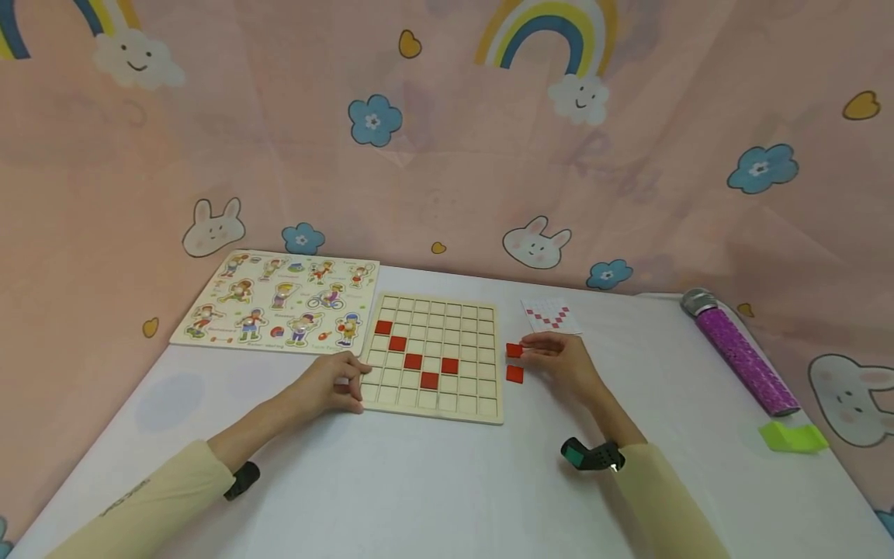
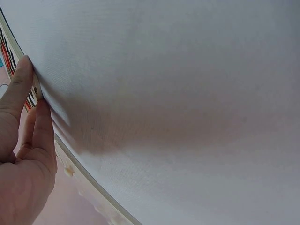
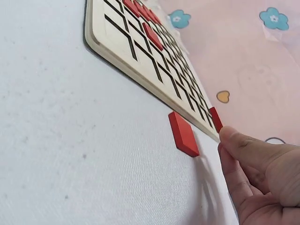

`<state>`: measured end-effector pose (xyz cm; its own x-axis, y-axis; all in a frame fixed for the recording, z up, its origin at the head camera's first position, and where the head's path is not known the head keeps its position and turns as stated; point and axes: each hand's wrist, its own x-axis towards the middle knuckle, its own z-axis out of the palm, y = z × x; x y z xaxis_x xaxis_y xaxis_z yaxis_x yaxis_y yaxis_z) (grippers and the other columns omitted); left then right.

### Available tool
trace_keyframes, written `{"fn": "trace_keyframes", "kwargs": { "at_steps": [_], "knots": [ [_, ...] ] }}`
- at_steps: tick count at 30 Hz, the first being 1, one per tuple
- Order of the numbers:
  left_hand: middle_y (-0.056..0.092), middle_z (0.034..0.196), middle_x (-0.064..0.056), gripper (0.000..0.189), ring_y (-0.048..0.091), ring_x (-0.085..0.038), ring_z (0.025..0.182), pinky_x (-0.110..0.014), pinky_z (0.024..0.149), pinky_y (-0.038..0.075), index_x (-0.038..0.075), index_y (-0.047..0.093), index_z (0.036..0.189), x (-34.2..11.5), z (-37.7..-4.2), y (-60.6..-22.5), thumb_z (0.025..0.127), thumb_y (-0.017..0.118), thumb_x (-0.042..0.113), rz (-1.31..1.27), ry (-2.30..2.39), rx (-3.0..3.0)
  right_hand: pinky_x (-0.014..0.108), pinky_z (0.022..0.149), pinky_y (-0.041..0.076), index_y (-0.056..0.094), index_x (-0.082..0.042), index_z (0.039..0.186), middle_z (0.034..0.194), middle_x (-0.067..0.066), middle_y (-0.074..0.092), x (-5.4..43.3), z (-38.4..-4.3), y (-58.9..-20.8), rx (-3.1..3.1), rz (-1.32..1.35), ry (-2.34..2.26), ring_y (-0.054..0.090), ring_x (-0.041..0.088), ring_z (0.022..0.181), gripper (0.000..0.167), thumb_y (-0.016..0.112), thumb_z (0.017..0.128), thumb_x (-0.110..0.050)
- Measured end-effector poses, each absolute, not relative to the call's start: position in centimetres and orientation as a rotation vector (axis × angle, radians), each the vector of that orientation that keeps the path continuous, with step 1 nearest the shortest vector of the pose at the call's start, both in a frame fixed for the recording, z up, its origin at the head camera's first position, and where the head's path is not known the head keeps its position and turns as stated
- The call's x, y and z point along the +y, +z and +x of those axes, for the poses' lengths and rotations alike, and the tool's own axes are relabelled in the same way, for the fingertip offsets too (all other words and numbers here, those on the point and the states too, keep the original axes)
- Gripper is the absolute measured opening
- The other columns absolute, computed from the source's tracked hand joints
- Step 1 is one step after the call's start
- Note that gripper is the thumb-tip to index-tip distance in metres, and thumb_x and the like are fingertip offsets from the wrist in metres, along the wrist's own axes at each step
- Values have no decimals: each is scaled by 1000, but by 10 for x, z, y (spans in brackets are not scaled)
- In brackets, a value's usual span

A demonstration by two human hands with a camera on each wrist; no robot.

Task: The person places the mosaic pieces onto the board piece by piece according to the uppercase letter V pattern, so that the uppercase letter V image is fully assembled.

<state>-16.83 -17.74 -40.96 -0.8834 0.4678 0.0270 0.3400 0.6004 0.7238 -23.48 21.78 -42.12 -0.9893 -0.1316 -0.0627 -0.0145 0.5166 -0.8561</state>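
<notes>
A wooden grid board (image 1: 468,396) lies flat on the white table, with several red square tiles (image 1: 413,362) set in its cells. My left hand (image 1: 324,384) holds the board's left edge, thumb and fingertips against its side in the left wrist view. Just past the board's right edge, my right hand (image 1: 562,363) pinches a red tile (image 3: 215,119) between thumb and fingertips. Another loose red tile (image 1: 514,375) lies on the table right by that hand. Behind the hand sits a small white card (image 1: 548,310) printed with a V of red squares.
A picture puzzle board (image 1: 265,299) adjoins the grid board at the back left. To the right lie a purple glittery tube with a silver end (image 1: 747,357) and a bright green block (image 1: 792,438). A pink printed cloth (image 1: 433,186) hangs behind the table.
</notes>
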Motion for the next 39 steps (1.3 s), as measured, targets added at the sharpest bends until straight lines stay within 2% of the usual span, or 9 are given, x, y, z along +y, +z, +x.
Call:
{"fn": "trace_keyframes", "kwargs": {
  "at_steps": [6,17,22,33,39],
  "knots": [
    [62,113,-12,21,55,-33,116,-41,97,49,12,62,67,-178,-169,-409,71,82,7,685,1153,2659,27,90,53,65,-4,119,113,14,67,207,-229,-417,2627,-69,-1475,64,25,103,36,73,86,-15],
    [62,110,-12,21,55,-36,115,-42,96,49,11,62,66,-179,-170,-411,71,82,8,709,1151,2670,25,86,55,64,1,117,111,17,68,186,-226,-416,2565,-138,-1551,65,27,102,35,73,85,-9],
    [62,108,-13,22,55,-36,116,-37,95,50,11,62,65,-178,-169,-412,71,82,6,694,1171,2653,28,88,54,65,2,116,108,18,68,178,-229,-417,2574,-123,-1549,66,26,99,35,74,84,-9],
    [61,109,-12,21,55,-35,118,-37,96,49,11,62,66,-177,-169,-412,71,82,5,668,1192,2638,25,80,57,67,5,108,102,18,70,163,-234,-415,2640,-270,-1491,69,23,88,30,75,80,-2],
    [61,108,-11,21,55,-35,118,-37,96,49,10,62,67,-177,-169,-411,71,82,5,680,1193,2635,31,81,57,68,6,105,100,19,70,154,-235,-415,2673,-330,-1475,70,26,87,27,75,80,0]
  ]
}}
